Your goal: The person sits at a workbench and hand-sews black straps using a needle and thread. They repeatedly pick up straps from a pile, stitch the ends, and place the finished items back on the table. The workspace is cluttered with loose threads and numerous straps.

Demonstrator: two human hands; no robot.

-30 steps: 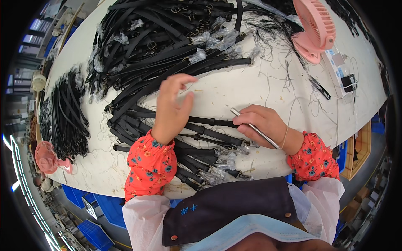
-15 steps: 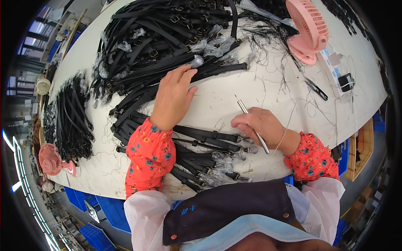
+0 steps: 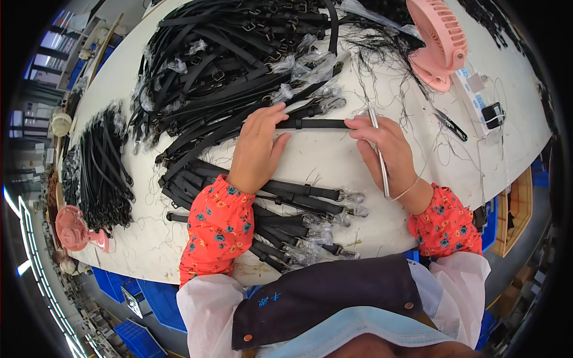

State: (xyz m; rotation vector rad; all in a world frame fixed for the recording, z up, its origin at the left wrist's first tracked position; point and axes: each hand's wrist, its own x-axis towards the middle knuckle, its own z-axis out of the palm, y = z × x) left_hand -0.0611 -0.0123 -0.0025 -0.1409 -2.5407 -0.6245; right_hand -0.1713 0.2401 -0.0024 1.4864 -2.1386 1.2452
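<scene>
A narrow black strap (image 3: 322, 124) with a keeper loop stretches across between my two hands. My left hand (image 3: 258, 146) lies over its left part, fingers extended and thumb apart. With thumb and fingertips, my right hand (image 3: 391, 149) pinches the strap's right end. The same hand also holds a slim silver pen-shaped tool (image 3: 382, 164), upright across the fingers, with a thin pale cord trailing from its lower end. Just beyond my left hand lies a big heap of black buckled straps (image 3: 221, 71), some buckles wrapped in clear plastic. More straps (image 3: 304, 190) lie beneath my left forearm.
A bundle of straps (image 3: 104, 173) lies at the left, with a small pink fan (image 3: 74, 228) near it. At the right stand a larger pink fan (image 3: 439, 45), a white power strip (image 3: 474, 98) and a black-handled cutter (image 3: 450, 125). Loose black threads (image 3: 388, 71) litter the white table (image 3: 334, 158).
My right hand has moved up and left and taken the end of a strap, with the tool still in it. The strap has come toward me; my left hand has shifted slightly right and nearer.
</scene>
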